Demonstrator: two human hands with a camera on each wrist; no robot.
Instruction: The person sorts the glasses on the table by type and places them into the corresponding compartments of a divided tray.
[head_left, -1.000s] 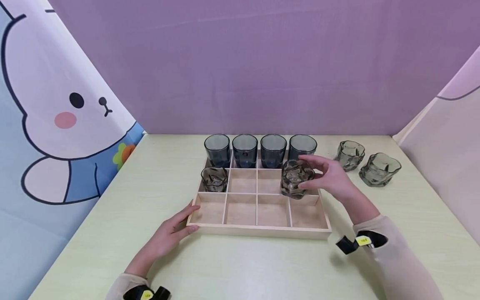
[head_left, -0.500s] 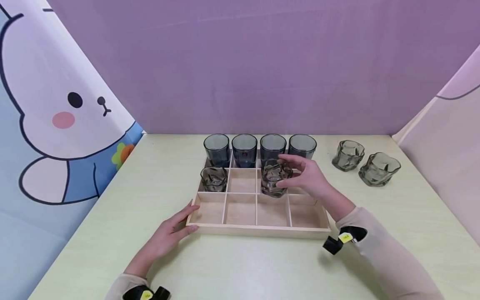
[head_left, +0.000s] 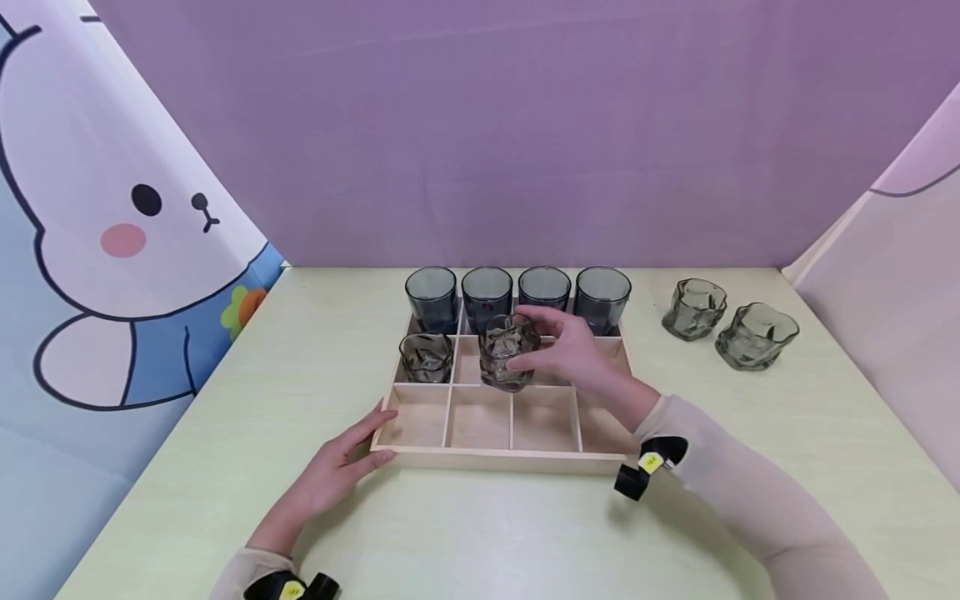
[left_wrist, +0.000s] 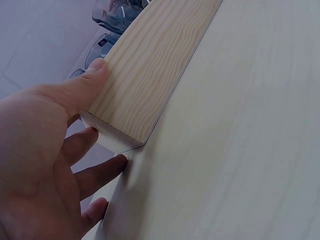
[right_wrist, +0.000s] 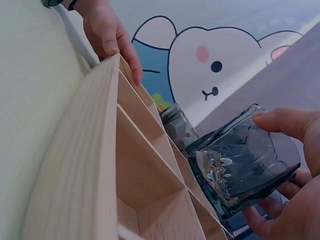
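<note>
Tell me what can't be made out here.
Head view: base of the third blue glass tumbler from left, behind the person's right hand.
Head view: part of the pale wooden compartment tray, behind the held wavy grey glass cup.
Left wrist view: any writing on the dark rectangular label, too small.
Right wrist view: the rest of the right hand, cut off by the right edge.

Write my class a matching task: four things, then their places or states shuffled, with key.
1. Four smooth blue-grey glass tumblers
2. Two wavy greenish glass cups
3. Rectangular pale wooden divided tray
4. Wavy grey glass cup in the right grip

A. Raised over the tray
B. Held by the left grip
C. In the tray's back row
D. On the table, right of the tray

Pairs: 1-C, 2-D, 3-B, 4-A
</note>
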